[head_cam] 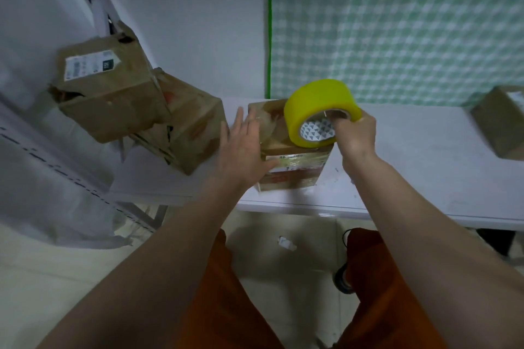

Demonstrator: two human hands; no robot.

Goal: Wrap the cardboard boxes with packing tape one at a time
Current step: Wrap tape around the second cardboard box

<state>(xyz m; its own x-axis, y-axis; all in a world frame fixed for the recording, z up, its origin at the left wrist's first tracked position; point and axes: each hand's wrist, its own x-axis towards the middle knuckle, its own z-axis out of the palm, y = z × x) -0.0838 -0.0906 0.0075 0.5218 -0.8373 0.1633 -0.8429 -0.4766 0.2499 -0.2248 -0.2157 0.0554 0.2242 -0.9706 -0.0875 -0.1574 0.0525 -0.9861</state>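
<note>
A small brown cardboard box (pixel 292 167) stands on the white tabletop (pixel 411 156), close to its near edge, its front face carrying a printed label under glossy clear tape. On top of this box, toward its right side, rests a wide roll of yellow packing tape (pixel 320 110) tipped so its open core faces the camera; the inner cardboard ring shows a white and dark triangle pattern.

The person's right hand (pixel 354 133) grips the roll, fingers hooked into the core and the thumb side wrapped over the outer rim. The left hand (pixel 243 144) lies flat with straight, spread fingers against the box's left side and top corner, the thumb pressing on the front face near the label; it holds nothing in a curl.

To the left, 2 larger worn brown cardboard boxes are piled at the table's far left end: the upper crumpled box (pixel 107 93) bears a white shipping label and leans on the lower tilted box (pixel 192 122), which sits just beside the left hand. At the right edge of the view a further brown box (pixel 502 125) is partly cut off (blurred, details unclear).

Behind the table hangs a green and white checked cloth (pixel 397 25) beside a plain white wall (pixel 198 22). Below, the person's orange trousers (pixel 226 292) show above a pale floor, where a small white scrap (pixel 286 243) lies.
</note>
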